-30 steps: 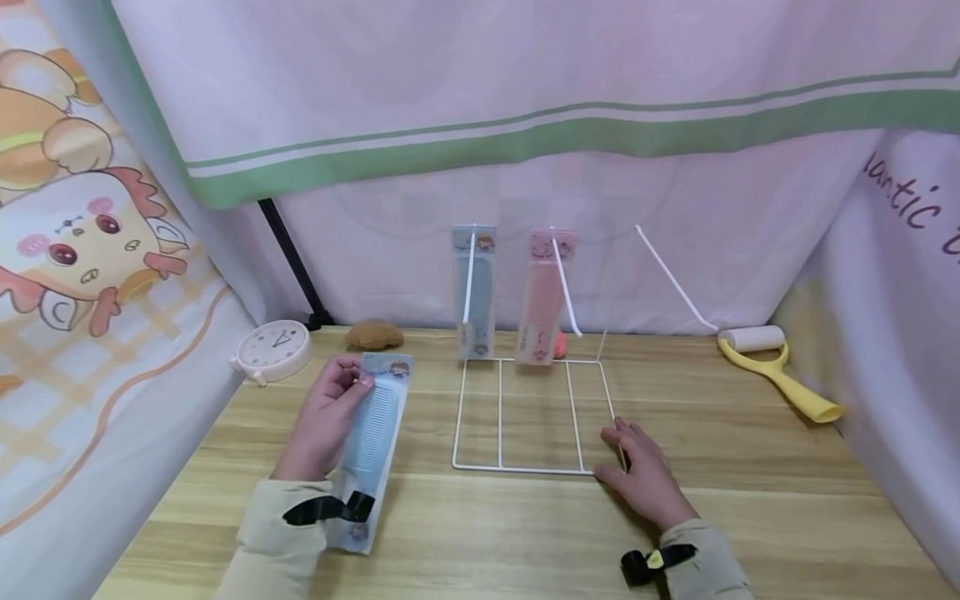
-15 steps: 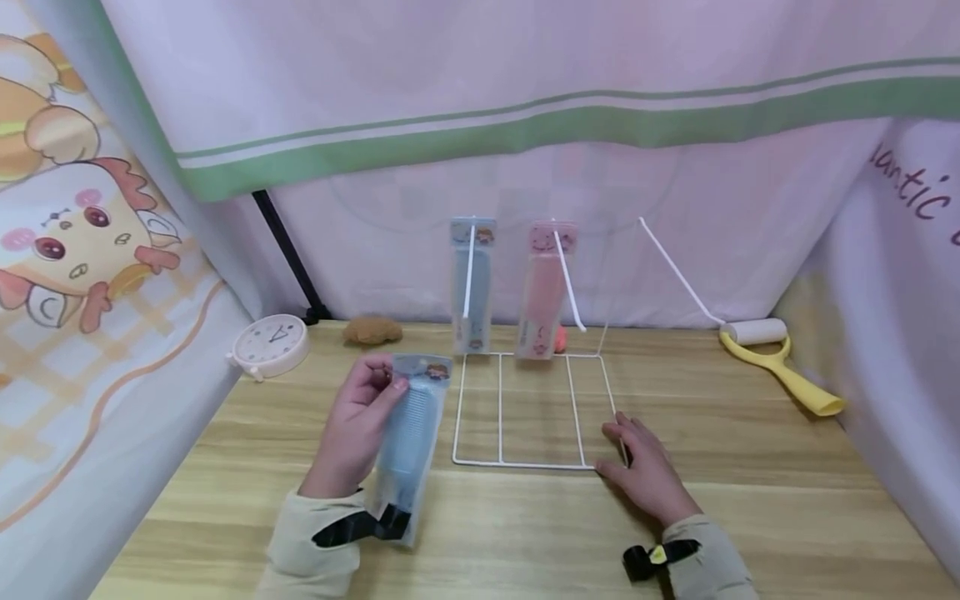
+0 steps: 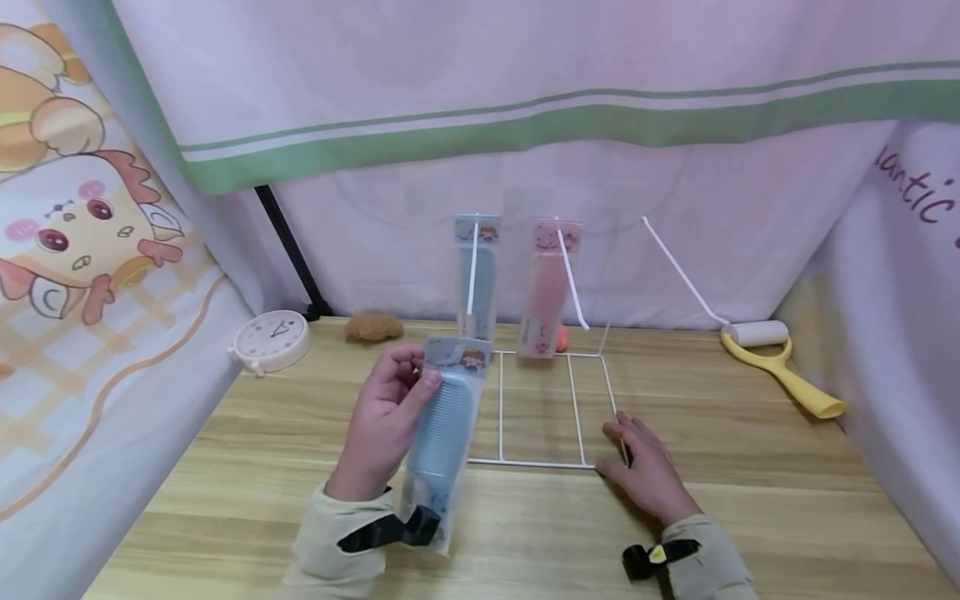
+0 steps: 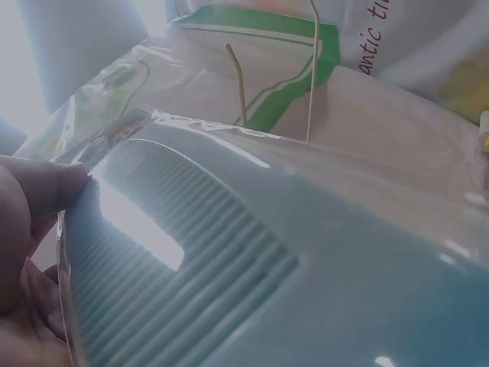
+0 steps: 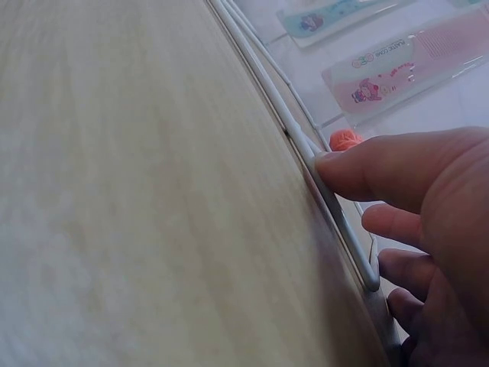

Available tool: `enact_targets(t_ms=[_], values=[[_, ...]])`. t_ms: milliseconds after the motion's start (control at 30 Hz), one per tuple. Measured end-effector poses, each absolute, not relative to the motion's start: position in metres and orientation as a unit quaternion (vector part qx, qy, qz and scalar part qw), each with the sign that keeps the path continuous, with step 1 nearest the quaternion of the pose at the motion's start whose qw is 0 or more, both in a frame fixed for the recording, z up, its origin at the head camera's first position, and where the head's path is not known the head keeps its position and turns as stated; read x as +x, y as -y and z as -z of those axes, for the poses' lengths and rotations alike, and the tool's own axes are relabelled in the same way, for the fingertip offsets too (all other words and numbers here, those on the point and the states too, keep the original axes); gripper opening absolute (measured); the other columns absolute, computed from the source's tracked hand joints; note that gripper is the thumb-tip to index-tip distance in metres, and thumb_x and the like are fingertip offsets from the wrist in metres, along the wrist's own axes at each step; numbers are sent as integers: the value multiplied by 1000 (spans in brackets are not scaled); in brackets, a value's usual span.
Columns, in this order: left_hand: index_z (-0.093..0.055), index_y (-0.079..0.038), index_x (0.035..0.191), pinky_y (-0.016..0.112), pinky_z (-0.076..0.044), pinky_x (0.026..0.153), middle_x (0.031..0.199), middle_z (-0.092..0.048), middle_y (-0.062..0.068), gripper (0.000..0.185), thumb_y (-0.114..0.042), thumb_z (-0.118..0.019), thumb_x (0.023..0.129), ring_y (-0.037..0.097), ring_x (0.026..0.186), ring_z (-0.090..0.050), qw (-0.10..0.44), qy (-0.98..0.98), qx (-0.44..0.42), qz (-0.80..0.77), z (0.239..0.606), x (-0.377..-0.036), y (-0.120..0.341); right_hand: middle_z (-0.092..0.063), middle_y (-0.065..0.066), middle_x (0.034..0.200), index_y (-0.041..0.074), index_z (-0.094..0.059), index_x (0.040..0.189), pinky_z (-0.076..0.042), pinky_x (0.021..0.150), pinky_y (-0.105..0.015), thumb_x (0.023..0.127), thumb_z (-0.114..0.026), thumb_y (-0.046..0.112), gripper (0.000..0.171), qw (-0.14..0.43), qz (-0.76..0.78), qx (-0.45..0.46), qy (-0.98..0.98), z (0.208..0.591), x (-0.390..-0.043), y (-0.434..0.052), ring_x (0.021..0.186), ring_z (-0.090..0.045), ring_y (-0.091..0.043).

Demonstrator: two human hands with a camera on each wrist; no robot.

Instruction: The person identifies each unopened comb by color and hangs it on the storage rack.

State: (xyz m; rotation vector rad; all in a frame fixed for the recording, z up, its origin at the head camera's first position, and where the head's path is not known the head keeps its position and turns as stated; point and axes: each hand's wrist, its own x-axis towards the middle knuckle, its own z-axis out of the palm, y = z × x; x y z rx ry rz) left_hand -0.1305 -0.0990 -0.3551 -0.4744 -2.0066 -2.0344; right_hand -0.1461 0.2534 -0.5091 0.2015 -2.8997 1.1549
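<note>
My left hand [image 3: 382, 425] pinches the upper left edge of a packaged light-blue comb [image 3: 447, 425], thumb in front. The clear-wrapped comb is raised at a tilt and overlaps the left side of the white wire rack [image 3: 540, 463]. In the left wrist view the comb's teeth [image 4: 176, 260] fill much of the picture. At the rack's front right corner, my right hand [image 3: 647, 475] grips the base, thumb on the front wire and fingers along the side. A second blue comb pack [image 3: 487, 271] hangs on the left hook, and a pink comb pack [image 3: 547, 292] on the middle one.
The right hook [image 3: 684, 271] carries nothing. Back left are a round pink alarm clock [image 3: 272, 340] and a brown lump [image 3: 373, 327]. A roller with a yellow handle [image 3: 798, 387] lies at the right. Behind the rack sits a coral ball [image 3: 562, 338]. Curtains close the back.
My left hand has moved right with the comb pack, from beside the rack to in front of its left side. My right hand stays at the rack's corner.
</note>
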Motion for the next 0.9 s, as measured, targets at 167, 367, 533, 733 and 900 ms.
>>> enact_targets(t_ms=[167, 367, 533, 733, 900], values=[[-54, -4, 126, 27, -52, 68, 102, -59, 7, 27, -8, -61, 100, 20, 83, -55, 124, 693, -144, 695, 351, -130, 95, -34, -25, 157, 0, -57, 136, -17, 116, -67, 90, -76, 27, 57, 7, -368, 63, 928, 509, -146, -254, 145, -22, -50], [-55, -7, 127, 28, -52, 71, 105, -58, 10, 27, -10, -60, 101, 24, 86, -55, 124, 701, -132, 689, 343, -131, 91, -32, -25, 158, -1, -57, 136, -16, 116, -66, 89, -76, 26, 57, 7, -366, 61, 928, 508, -146, -253, 145, -21, -51], [-54, -5, 128, 27, -52, 72, 105, -58, 10, 28, -6, -59, 101, 24, 87, -55, 129, 689, -143, 699, 339, -137, 90, -31, -24, 158, 0, -56, 137, -16, 116, -67, 90, -74, 26, 57, 0, -369, 62, 927, 506, -146, -252, 146, -20, -50], [-54, -6, 128, 26, -53, 74, 107, -57, 10, 28, -6, -59, 101, 23, 88, -55, 121, 685, -142, 704, 337, -143, 89, -29, -23, 160, 1, -55, 139, -15, 116, -67, 91, -74, 28, 59, -18, -374, 55, 926, 504, -147, -251, 147, -17, -49], [-53, -5, 129, 27, -54, 78, 110, -57, 10, 30, -5, -59, 100, 23, 93, -57, 110, 684, -152, 705, 336, -149, 85, -31, -23, 159, 1, -55, 139, -16, 116, -67, 91, -74, 29, 58, -13, -372, 54, 927, 505, -147, -252, 146, -19, -50]])
